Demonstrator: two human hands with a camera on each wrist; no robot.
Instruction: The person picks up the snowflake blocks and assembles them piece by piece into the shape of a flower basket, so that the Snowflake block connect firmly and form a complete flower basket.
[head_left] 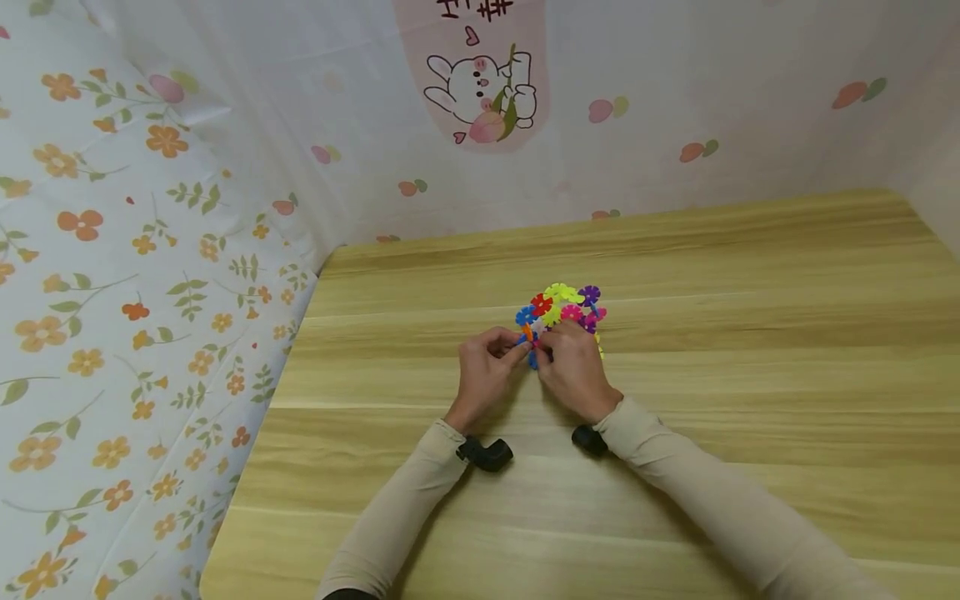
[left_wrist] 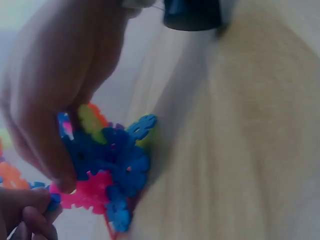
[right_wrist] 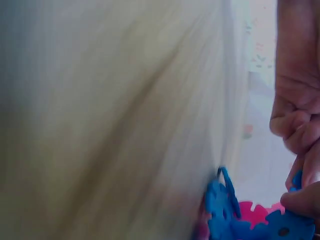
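A structure of interlocking plastic snowflake discs (head_left: pixel 553 312) stands on the table, in blue, red, yellow, pink, purple and orange. At its near left corner my left hand (head_left: pixel 483 371) pinches a small blue disc (left_wrist: pixel 54 201) between thumb and fingers. My right hand (head_left: pixel 576 371) grips the structure's near side, its fingertips beside the left ones. In the left wrist view the right fingers reach over blue discs (left_wrist: pixel 131 170) to a pink disc (left_wrist: pixel 92 194). The right wrist view catches blue discs (right_wrist: pixel 285 227) under a thumb at the lower edge. The right hand hides part of the structure.
The wood-grain table (head_left: pixel 750 350) extends on all sides of the structure. Behind it hangs a pale curtain (head_left: pixel 645 100) with a rabbit print, and a floral cloth (head_left: pixel 150 292) drapes the left side. Black wrist cameras (head_left: pixel 491 455) stick out under both wrists.
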